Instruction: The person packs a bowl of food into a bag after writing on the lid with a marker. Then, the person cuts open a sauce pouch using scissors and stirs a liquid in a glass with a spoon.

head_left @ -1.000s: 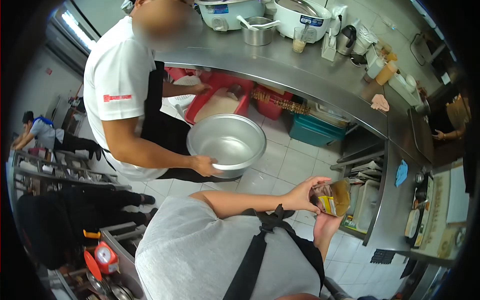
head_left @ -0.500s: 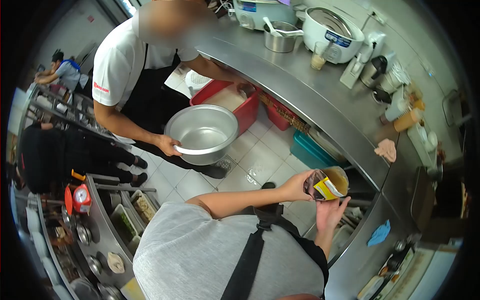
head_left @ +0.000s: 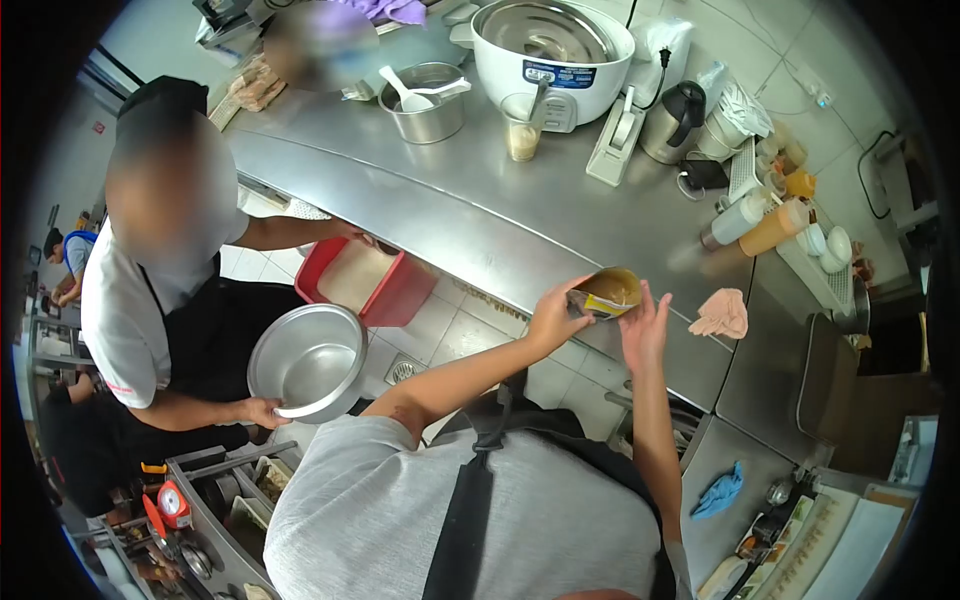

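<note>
My left hand point(head_left: 556, 321) is closed around an opened packet point(head_left: 603, 299), which has a dark and yellow outside and a tan inside. Its mouth gapes upward, and something pale shows within. Against the packet's right side rests my right hand point(head_left: 645, 330), its fingers stretched out and apart. Both hands are raised at the front edge of the steel counter point(head_left: 450, 215). To the right of them, a pink cloth point(head_left: 720, 314) lies on the counter.
At left, a co-worker holds a metal pot point(head_left: 308, 365) with one hand and reaches toward a red bin point(head_left: 400, 293) of pale grains. Along the counter stand a rice cooker point(head_left: 490, 55), a steel container point(head_left: 430, 120), a cup point(head_left: 521, 140) and bottles point(head_left: 775, 228). A blue cloth point(head_left: 718, 491) lies at right.
My hands have brought the packet up and left, to the counter's edge. My view has turned toward the counter. The co-worker still holds the pot and reaches to the bin.
</note>
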The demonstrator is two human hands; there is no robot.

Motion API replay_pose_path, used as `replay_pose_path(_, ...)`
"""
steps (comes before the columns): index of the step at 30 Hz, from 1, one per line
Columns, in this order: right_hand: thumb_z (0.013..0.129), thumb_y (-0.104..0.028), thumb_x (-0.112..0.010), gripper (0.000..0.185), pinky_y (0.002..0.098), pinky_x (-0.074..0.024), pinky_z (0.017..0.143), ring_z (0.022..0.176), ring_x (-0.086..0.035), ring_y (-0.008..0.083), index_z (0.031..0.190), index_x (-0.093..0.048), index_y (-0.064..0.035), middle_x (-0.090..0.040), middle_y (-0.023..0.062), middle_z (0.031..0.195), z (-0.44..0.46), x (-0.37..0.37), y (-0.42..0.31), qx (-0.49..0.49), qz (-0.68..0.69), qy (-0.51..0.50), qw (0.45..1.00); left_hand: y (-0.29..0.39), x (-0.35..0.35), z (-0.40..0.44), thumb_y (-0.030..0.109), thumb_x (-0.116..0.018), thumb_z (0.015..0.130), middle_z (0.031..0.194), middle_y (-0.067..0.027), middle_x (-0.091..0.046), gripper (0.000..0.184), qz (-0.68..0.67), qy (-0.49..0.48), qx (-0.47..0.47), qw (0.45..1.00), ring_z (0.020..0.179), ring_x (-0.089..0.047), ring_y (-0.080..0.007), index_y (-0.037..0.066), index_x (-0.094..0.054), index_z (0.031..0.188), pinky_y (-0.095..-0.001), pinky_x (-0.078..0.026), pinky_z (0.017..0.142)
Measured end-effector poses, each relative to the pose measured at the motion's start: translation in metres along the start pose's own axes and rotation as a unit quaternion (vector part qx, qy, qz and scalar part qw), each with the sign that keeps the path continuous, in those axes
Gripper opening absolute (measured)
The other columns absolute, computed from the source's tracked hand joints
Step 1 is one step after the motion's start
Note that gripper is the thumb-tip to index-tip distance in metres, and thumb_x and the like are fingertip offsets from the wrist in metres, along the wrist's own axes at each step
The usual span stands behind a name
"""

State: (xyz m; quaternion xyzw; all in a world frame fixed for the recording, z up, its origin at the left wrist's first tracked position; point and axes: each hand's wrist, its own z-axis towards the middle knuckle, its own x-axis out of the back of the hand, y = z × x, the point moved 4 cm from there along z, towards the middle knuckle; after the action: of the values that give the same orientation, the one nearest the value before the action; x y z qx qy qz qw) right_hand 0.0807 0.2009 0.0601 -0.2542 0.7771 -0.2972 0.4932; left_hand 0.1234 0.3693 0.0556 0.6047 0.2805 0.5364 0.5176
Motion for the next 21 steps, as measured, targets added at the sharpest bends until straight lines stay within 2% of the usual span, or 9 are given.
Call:
replay_pose_path(2,0.092,-0.064,-0.031,0.083,0.0407,-0.0141,0.114,0.136,-0.026,0.0263,0.145,-0.021,-0.0011,-0.029,0.0139,0.147,0.035,0.004,-0.013,0.028,-0.022,0.0,0.999,0.017,-0.005,0.03,0.008,-0.079,0.061,0.103,-0.0124,-0.064,0.06,0.112,0.054,-0.047,0.991,0.092,-0.059,-0.0287,0.008,-0.058,0.117,-0.0371,-0.049,0.077)
replay_pose_path(5,0.093,-0.062,-0.031,0.08,0.0412,-0.0144,0.114,0.135,-0.028,0.0261,0.144,-0.023,-0.0004,-0.033,0.0145,0.145,0.083,0.022,-0.03,0.017,-0.001,0.02,1.0,-0.005,-0.037,0.068,0.01,-0.079,0.058,0.092,-0.0123,-0.061,0.066,0.039,0.139,-0.137,0.98,0.089,-0.056,-0.0311,0.01,-0.056,0.12,-0.0389,-0.046,0.084)
replay_pose_path(8,0.095,-0.057,-0.033,0.075,0.0406,-0.0147,0.114,0.136,-0.027,0.0286,0.144,-0.023,-0.001,-0.03,0.0151,0.147,0.119,0.033,-0.044,0.021,0.027,0.077,0.996,0.004,-0.054,0.108,0.008,-0.078,0.059,0.101,-0.0125,-0.058,0.07,0.058,0.123,-0.006,0.991,0.096,-0.055,-0.0317,0.01,-0.052,0.124,-0.0396,-0.045,0.088)
replay_pose_path(14,0.096,-0.035,-0.045,0.053,0.0431,-0.0241,0.11,0.134,-0.032,0.0285,0.139,-0.038,-0.0045,-0.04,0.0138,0.142,0.118,0.049,-0.086,0.036,-0.352,0.02,0.935,0.027,-0.044,0.149,0.014,-0.076,0.068,0.111,-0.0119,-0.053,0.059,0.078,0.136,0.005,0.988,0.103,-0.054,-0.0303,0.012,-0.052,0.122,-0.04,-0.045,0.088)
replay_pose_path(16,0.093,-0.029,-0.051,0.049,0.0458,-0.0274,0.107,0.13,-0.037,0.0314,0.134,-0.046,-0.0039,-0.045,0.0126,0.139,0.105,0.073,-0.104,0.096,-0.535,-0.051,0.838,0.037,-0.009,0.122,0.018,-0.075,0.073,0.105,-0.0117,-0.057,0.046,0.081,0.11,-0.035,0.99,0.097,-0.057,-0.0288,0.011,-0.057,0.115,-0.0383,-0.047,0.084)
replay_pose_path(18,0.09,-0.023,-0.054,0.048,0.0439,-0.0298,0.106,0.126,-0.041,0.0325,0.133,-0.047,-0.0026,-0.048,0.0132,0.135,0.07,0.079,-0.132,0.199,-0.756,-0.044,0.622,0.022,0.019,0.083,0.023,-0.071,0.079,0.085,-0.0095,-0.063,0.025,-0.012,0.077,-0.019,0.997,0.078,-0.062,-0.0257,0.007,-0.063,0.096,-0.0348,-0.051,0.071)
replay_pose_path(19,0.088,-0.021,-0.055,0.048,0.043,-0.0307,0.105,0.124,-0.043,0.0324,0.132,-0.048,-0.0029,-0.05,0.0137,0.133,0.059,0.092,-0.14,0.284,-0.763,-0.042,0.579,0.039,0.043,0.051,0.027,-0.067,0.084,0.064,-0.0074,-0.062,0.024,0.071,0.099,0.043,0.992,0.059,-0.06,-0.0227,0.005,-0.064,0.077,-0.0325,-0.049,0.059)
replay_pose_path(20,0.087,-0.019,-0.056,0.048,0.042,-0.0315,0.105,0.122,-0.045,0.0323,0.132,-0.049,-0.0033,-0.051,0.0141,0.131,0.049,0.108,-0.146,0.368,-0.762,-0.038,0.532,0.022,0.051,0.02,0.034,-0.06,0.089,0.061,-0.0082,-0.061,0.035,0.135,0.102,0.064,0.984,0.054,-0.057,-0.0219,0.005,-0.064,0.07,-0.0337,-0.046,0.055)
replay_pose_path(21,0.086,-0.017,-0.057,0.048,0.0411,-0.0324,0.104,0.12,-0.047,0.0321,0.131,-0.049,-0.0036,-0.053,0.0146,0.129,0.039,0.124,-0.15,0.45,-0.753,-0.031,0.48,-0.005,0.053,-0.018,0.04,-0.053,0.092,0.063,-0.0106,-0.062,0.045,0.038,0.132,0.176,0.975,0.053,-0.056,-0.0236,0.004,-0.062,0.066,-0.0363,-0.046,0.055)
